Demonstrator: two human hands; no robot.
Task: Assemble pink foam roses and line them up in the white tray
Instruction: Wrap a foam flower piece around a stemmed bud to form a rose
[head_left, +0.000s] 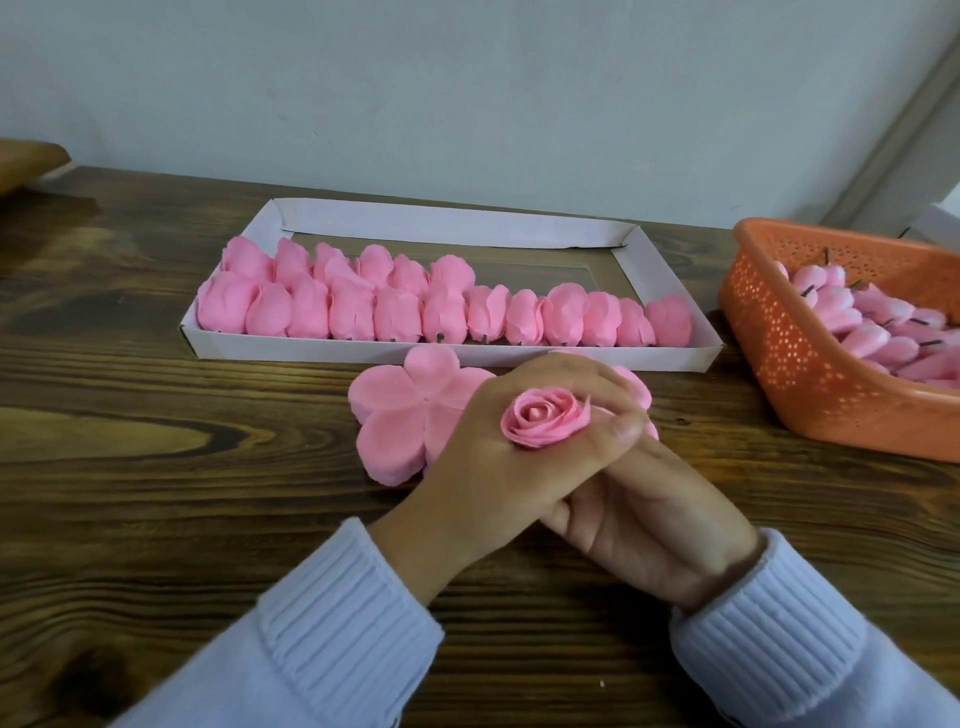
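On the bench (156, 415) the tray (441, 221) lies just beyond the hands. Its front row of roses (353, 312) runs end to end, and the back row covers only the left part. A basket (779, 332) of buds sits to the right, and a petal stack (395, 415) lies touching the left hand (483, 457). The step looks like closing the petals round a bud. To do it well, squeeze evenly so the foam cups without creasing, keep the spiral centred, then lay it beside the last rose in the back row. The left grip is curled round the new rose (545, 418), which pokes up between thumb and forefinger. The right hand (649, 530) is tucked beneath. Whether its grip pinches the base is hidden.
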